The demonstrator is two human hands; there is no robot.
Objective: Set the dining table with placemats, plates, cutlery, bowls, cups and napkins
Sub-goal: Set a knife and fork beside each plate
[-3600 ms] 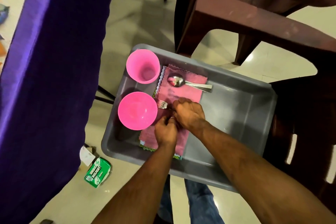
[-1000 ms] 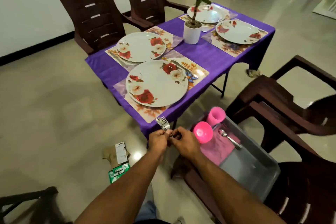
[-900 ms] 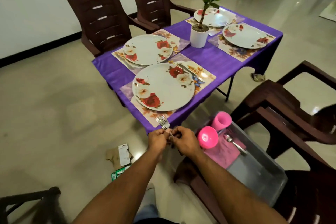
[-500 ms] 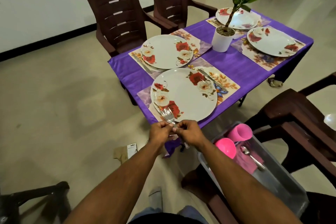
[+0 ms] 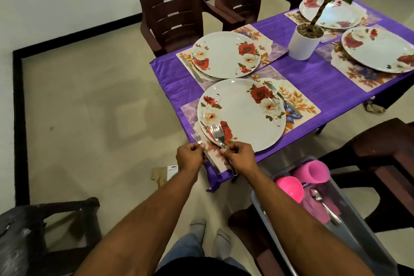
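Left hand (image 5: 190,156) pinches one thin, stiff, slippery steel fork (image 5: 197,139) mid-handle at the near floral plate's (image 5: 244,114) seven o'clock; right hand (image 5: 239,155) clamps the remaining steel forks (image 5: 217,133).

- Left hand (image 5: 190,156): fingers curled, knuckles up, pinching the handle of a single fork (image 5: 202,148).
- Right hand (image 5: 239,156): fingers curled, gripping a bunch of forks (image 5: 217,135), tines pointing away.
- Both forearms: bare, extended forward, converging; hands side by side, just apart.
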